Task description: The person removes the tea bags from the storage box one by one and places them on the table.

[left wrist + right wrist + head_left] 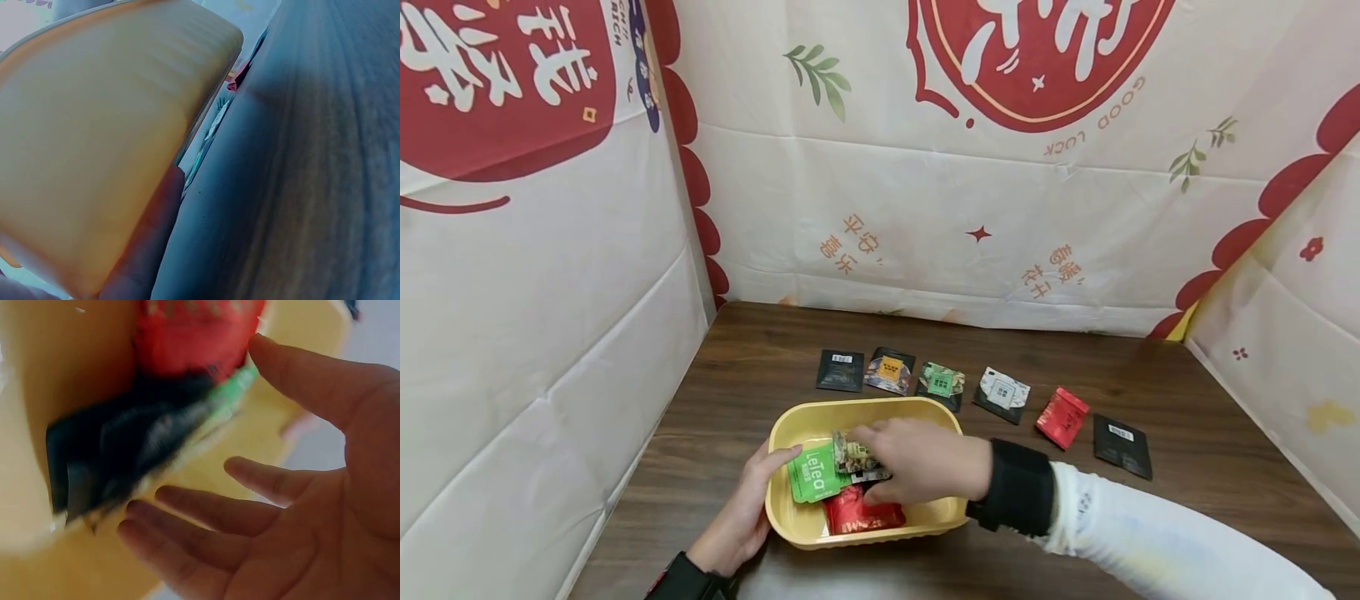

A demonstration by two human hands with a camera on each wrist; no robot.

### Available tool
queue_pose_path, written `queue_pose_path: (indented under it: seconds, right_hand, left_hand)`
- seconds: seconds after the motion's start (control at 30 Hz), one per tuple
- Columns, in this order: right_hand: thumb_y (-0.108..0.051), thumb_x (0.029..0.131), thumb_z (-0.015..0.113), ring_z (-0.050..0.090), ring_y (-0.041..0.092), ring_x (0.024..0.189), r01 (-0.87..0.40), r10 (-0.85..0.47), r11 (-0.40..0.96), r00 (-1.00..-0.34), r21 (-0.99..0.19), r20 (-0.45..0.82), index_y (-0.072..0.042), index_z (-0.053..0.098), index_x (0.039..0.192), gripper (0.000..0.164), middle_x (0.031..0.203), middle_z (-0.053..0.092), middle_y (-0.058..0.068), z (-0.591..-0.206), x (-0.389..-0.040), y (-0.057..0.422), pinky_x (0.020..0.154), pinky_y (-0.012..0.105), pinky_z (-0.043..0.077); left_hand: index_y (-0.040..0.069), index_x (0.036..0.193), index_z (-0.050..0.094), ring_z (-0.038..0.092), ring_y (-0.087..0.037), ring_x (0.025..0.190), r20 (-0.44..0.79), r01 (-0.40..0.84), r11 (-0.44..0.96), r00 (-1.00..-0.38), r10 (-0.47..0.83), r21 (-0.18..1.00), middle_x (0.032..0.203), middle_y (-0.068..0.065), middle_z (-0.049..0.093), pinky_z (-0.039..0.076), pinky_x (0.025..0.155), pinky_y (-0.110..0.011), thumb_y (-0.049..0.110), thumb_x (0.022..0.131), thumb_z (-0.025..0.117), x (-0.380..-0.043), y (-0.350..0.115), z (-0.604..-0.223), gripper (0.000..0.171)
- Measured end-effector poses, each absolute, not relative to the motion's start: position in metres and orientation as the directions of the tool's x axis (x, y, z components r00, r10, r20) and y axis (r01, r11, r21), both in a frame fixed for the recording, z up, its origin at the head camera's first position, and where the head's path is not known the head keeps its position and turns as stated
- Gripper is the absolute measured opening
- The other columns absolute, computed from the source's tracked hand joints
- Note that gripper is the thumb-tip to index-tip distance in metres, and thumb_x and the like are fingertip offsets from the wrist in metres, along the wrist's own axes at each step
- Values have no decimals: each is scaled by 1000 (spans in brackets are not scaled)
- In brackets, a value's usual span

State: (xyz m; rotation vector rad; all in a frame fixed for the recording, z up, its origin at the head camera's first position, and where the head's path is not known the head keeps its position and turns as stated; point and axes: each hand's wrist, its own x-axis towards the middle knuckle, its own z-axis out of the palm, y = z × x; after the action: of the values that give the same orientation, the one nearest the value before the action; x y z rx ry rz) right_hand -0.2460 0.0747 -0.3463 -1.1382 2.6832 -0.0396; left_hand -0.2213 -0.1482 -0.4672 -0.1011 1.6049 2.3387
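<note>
My left hand (741, 512) grips the left end of a yellow plastic basin (865, 406), its thumb over the rim. In the left wrist view a finger lies under the basin's outer wall (100, 125), which tilts above the tabletop. Inside are a green "LeTea" tea packet (814, 477), a dark patterned packet (853, 455) and a red packet (861, 512). My right hand (925, 458) reaches into the basin over them. The right wrist view shows its fingers spread and apart from the black packets (119, 447), with nothing between them.
Behind and right of the basin, several packets lie in a row on the dark wooden table (685, 467): a black one (840, 371), an orange-labelled one (890, 370), a green-labelled one (940, 383), a white-and-black one (1002, 393), a red one (1062, 417), another black one (1122, 446). Printed cloth walls surround the table.
</note>
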Motion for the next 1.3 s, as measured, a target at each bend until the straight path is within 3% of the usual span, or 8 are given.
queue_pose_path:
  seconds: [0.13, 0.27, 0.4, 0.67, 0.83, 0.93, 1.2, 1.3]
  right_hand:
    - [-42, 86, 72, 64, 13, 99, -713, -686, 700, -650, -51, -328, -16, 43, 144, 71, 115, 66, 0, -363, -247, 56, 76, 31, 55]
    - [-32, 85, 74, 60, 6, 71, -720, -705, 691, -655, -57, -271, -16, 53, 131, 53, 85, 65, -8, -372, -249, 52, 56, 24, 49]
    - [-27, 84, 75, 52, 4, 57, -743, -732, 668, -650, -30, -207, -16, 60, 121, 41, 70, 58, -10, -372, -248, 50, 49, 23, 43]
    - [-25, 76, 81, 49, 1, 57, -814, -798, 580, -578, 43, -170, -18, 65, 104, 33, 69, 57, -11, -363, -234, 48, 47, 21, 41]
    - [-26, 76, 83, 47, -1, 58, -812, -797, 582, -563, -32, -218, -21, 67, 104, 32, 69, 54, -15, -350, -221, 52, 49, 19, 38]
    - [-18, 79, 79, 49, -2, 62, -806, -801, 585, -555, -95, -223, -21, 68, 103, 27, 72, 56, -15, -341, -214, 56, 52, 17, 41]
    - [1, 73, 76, 57, 6, 67, -826, -821, 563, -561, 10, -109, -21, 61, 117, 52, 81, 61, -7, -318, -207, 65, 54, 21, 47]
    - [5, 74, 71, 59, 7, 71, -818, -818, 574, -571, -41, -60, -19, 63, 118, 51, 87, 64, -5, -307, -213, 68, 57, 21, 48]
  left_hand:
    - [7, 150, 21, 47, -28, 126, -225, -291, -340, -949, 220, 894, 145, -24, 39, 50, 95, -38, 31, 98, 51, -220, -147, -467, 65]
    - [9, 150, 21, 47, -30, 127, -220, -289, -329, -948, 231, 899, 146, -24, 37, 50, 94, -39, 31, 98, 51, -221, -147, -466, 64]
    - [10, 150, 24, 48, -31, 127, -220, -283, -309, -950, 222, 908, 145, -23, 38, 51, 93, -40, 32, 97, 52, -223, -148, -463, 64]
    - [10, 151, 21, 38, -35, 134, -249, -309, -301, -943, 223, 902, 150, -22, 32, 49, 95, -45, 33, 97, 52, -222, -152, -463, 66]
    - [10, 153, 16, 35, -37, 136, -242, -319, -303, -934, 264, 898, 151, -25, 29, 48, 97, -45, 33, 97, 51, -217, -150, -463, 70]
    - [10, 153, 14, 37, -37, 135, -230, -320, -309, -927, 296, 895, 152, -25, 27, 48, 98, -44, 34, 97, 51, -215, -149, -462, 71]
    - [9, 153, 15, 39, -29, 132, -219, -335, -300, -907, 359, 893, 152, -24, 26, 48, 98, -39, 35, 97, 53, -211, -144, -462, 73]
    - [8, 154, 14, 36, -30, 133, -215, -328, -301, -911, 353, 895, 153, -24, 23, 47, 98, -38, 34, 97, 53, -209, -142, -462, 73]
